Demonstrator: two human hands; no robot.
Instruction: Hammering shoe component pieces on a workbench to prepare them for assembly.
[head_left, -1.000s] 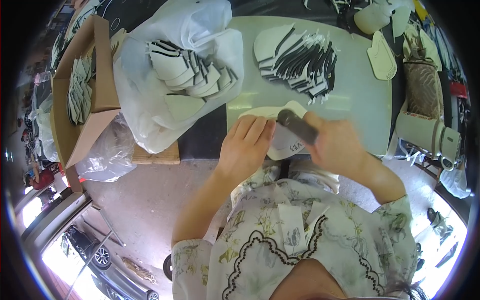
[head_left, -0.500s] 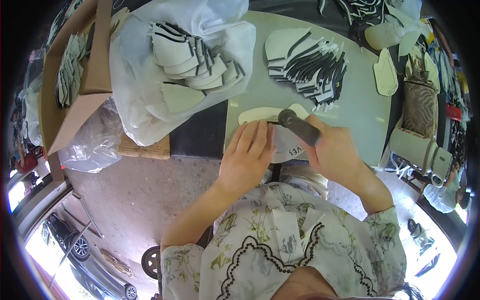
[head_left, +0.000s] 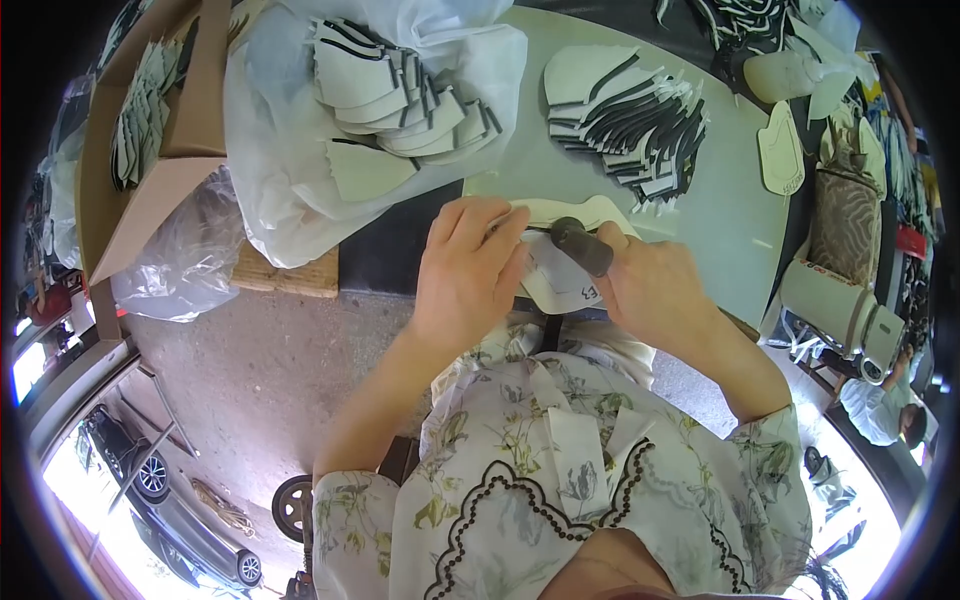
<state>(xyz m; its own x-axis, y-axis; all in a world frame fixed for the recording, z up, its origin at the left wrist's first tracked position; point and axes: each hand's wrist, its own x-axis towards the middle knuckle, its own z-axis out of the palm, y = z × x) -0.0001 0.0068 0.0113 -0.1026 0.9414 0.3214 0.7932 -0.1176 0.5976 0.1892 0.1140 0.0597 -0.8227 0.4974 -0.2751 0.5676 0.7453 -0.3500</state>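
At the table's near edge lies a cream cut-out board (head_left: 590, 207) with a greyish-white piece (head_left: 553, 268) in front of it, a dark line running along the piece's far edge. My left hand (head_left: 463, 262) has its fingers curled and pinched at the left end of that dark edge; the fingertips partly cover what they grip. A dark, thick-headed hammer (head_left: 582, 246) is in my right hand (head_left: 655, 280), its head over the piece and its handle hidden by my fingers.
Beyond my hands lies a fanned stack of white pieces with black strips (head_left: 635, 125). More white pieces (head_left: 400, 105) rest on a white plastic bag (head_left: 270, 190) at left, beside a cardboard box (head_left: 190, 120). A cream template (head_left: 780, 150) lies right, near a grey machine (head_left: 830, 310).
My left hand has lifted and shifted left from lying flat on the piece to a curled pinch. The hammer has moved slightly, its head now pointing more toward me.
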